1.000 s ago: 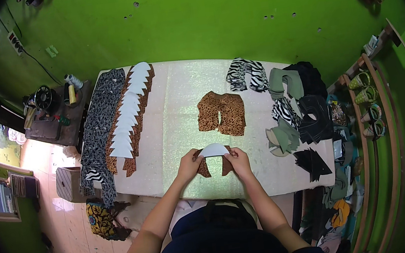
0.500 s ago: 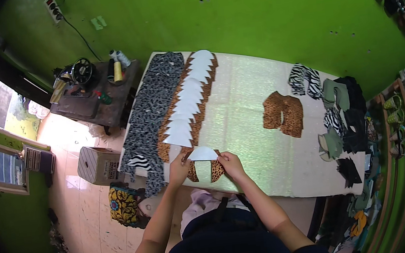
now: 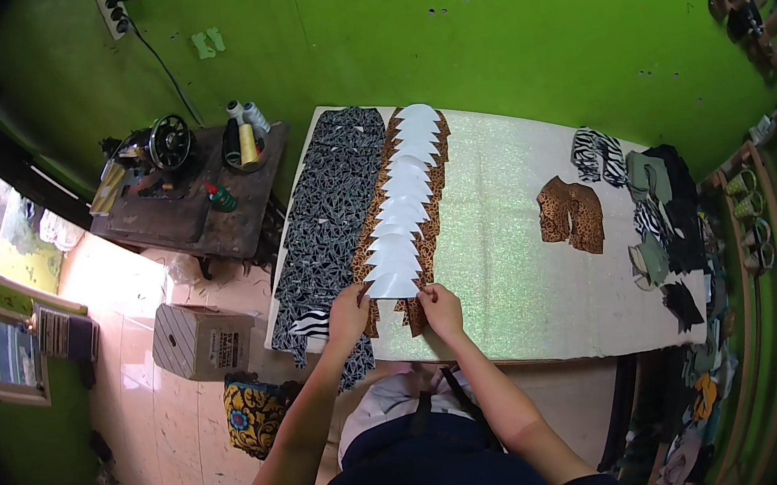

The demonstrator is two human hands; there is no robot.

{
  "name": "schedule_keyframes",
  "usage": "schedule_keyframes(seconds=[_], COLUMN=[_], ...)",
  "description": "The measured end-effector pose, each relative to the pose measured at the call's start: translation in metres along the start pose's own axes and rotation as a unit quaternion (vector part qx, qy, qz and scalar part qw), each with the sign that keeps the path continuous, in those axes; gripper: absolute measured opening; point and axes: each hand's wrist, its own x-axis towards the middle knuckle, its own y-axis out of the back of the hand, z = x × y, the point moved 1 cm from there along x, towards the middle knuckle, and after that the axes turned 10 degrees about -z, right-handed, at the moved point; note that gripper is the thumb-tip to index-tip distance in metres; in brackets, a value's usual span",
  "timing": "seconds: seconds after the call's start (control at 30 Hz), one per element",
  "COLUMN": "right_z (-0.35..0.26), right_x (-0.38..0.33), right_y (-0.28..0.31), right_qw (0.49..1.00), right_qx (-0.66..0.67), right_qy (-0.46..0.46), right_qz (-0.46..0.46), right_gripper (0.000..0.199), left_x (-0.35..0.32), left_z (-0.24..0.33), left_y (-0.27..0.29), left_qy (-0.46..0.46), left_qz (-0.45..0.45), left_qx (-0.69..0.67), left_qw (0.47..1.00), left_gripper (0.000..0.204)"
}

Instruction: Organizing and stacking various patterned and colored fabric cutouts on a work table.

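At the table's near edge, my left hand (image 3: 349, 316) and my right hand (image 3: 441, 310) pinch opposite sides of a leopard-print cut piece (image 3: 412, 316) with a white half-round patch (image 3: 394, 285). This piece lies at the near end of a long overlapping row of the same kind, whose white patches (image 3: 406, 183) run up its middle. Left of the row is a band of grey-and-black patterned pieces (image 3: 332, 211). A zebra-striped piece (image 3: 310, 324) rests on its near end, beside my left hand. My fingertips are partly hidden.
The pale shiny-covered table (image 3: 510, 296) also bears leopard pieces (image 3: 568, 214) at right and zebra, olive and black pieces (image 3: 648, 203) along its right end. A sewing machine (image 3: 153, 150) stands at left, above a cardboard box (image 3: 200, 339). Sandals (image 3: 757, 210) hang on a rack at right.
Both hands have moved the leopard piece forward from the table's front edge onto the near end of the overlapping row. The view has shifted slightly.
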Motion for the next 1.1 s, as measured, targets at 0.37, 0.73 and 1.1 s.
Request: schedule_keyframes(seconds=[0.37,0.73,1.1], right_z=[-0.018,0.004,0.071], right_x=[-0.023,-0.046,-0.048], right_y=[-0.007,0.010,0.160], right_qw=[0.925,0.912,0.947], right_qx=[-0.293,-0.277,-0.233], right_qy=[0.215,0.302,0.217], right_qz=[0.111,0.029,0.049], right_gripper=[0.031,0.029,0.013], left_x=[-0.007,-0.027,-0.002], left_z=[0.012,0.057,0.170], left_y=[0.004,-0.038,-0.158], left_qy=[-0.177,-0.259,-0.309], left_qz=[0.096,0.016,-0.203], left_qx=[0.182,0.145,0.045], left_qw=[0.963,0.955,0.928], left_gripper=[0.033,0.023,0.015])
